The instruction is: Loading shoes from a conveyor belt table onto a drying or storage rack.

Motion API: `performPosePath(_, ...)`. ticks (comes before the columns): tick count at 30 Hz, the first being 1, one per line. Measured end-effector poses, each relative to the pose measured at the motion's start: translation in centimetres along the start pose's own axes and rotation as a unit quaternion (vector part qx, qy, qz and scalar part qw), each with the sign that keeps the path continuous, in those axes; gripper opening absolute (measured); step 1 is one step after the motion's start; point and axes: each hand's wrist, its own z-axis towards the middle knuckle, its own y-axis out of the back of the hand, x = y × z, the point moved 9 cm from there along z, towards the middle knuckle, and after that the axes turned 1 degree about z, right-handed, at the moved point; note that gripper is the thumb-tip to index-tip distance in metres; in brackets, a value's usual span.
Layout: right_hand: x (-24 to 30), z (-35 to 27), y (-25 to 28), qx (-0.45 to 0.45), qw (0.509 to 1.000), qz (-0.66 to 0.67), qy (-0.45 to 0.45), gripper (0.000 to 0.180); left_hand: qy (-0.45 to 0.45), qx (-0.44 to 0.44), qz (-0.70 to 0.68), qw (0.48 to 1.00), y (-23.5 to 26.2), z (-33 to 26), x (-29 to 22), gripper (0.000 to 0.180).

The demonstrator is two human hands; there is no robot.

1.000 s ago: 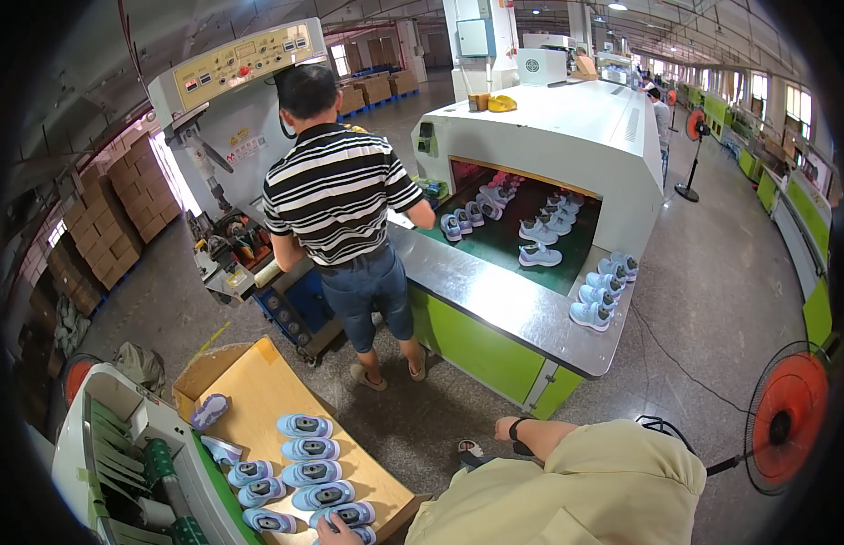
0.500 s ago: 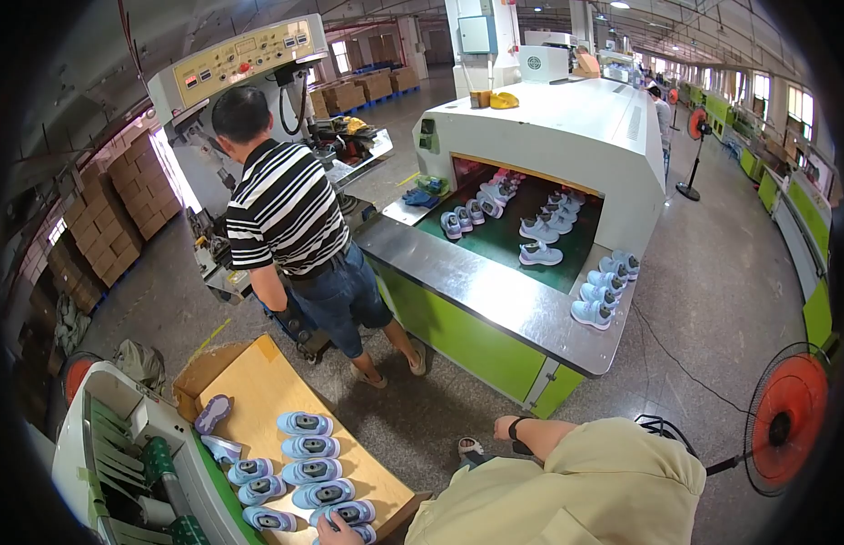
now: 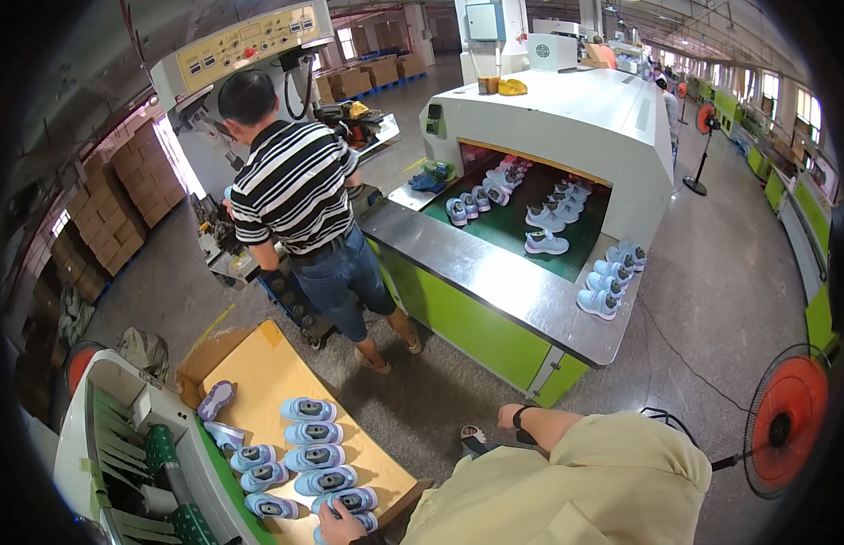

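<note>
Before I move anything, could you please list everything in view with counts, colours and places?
Tray: one, tan, lower left
Tray shoes: about eleven, pale blue, inside
Tunnel machine: one, white-green, centre
Belt shoes: many, mostly pale blue, in tunnel machine
Edge shoes: about five, pale blue, tunnel machine's right corner
Panel machine: one, grey-tan, upper left
Roller machine: one, white-green, lower left
Fans: several, red, left and right
Boxes: many, brown, left and back
Co-worker: one, black-white shirt, at panel machine
Left hand: one, bare, at nearest tray shoes
Right hand: one, dark wristband, lower centre
</note>
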Motion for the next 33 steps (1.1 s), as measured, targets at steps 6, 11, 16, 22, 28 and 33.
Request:
performPosePath(6, 0.4, -0.8, 0.2, 0.003, 0.999, 0.041, 0.01, 0.037, 0.002, 0.012, -0.039, 0.999, 0.2, 0.0, -0.2, 0.047)
performPosePath(11, 0.3, -0.4, -0.2, 0.014, 1.0, 0.021, 0.017, 0.038, 0.0, 0.008, 0.009, 1.0, 2.4, -0.1, -2.4, 0.047)
performPosePath(16, 0.5, 0.0, -0.4, 0.014, 0.999, 0.017, 0.024, 0.038, 0.019, 0.03, 0.017, 0.999, 2.4, -0.2, -2.3, 0.047)
performPosePath(22, 0.6, -0.4, 0.0, 0.006, 0.999, 0.017, 0.029, 0.039, 0.002, 0.02, 0.042, 0.999, 1.7, -0.2, -1.8, 0.047)
performPosePath(28, 0.1, 0.2, -0.3, -0.01, 1.0, 0.01, 0.027, 0.032, -0.002, -0.023, 0.001, 1.0, 1.6, -0.1, -1.6, 0.043)
performPosePath(33, 0.3, -0.2, 0.0, 0.007, 1.0, 0.0, 0.013, 0.031, -0.022, -0.038, -0.01, 0.999, 0.9, -0.1, -0.8, 0.041)
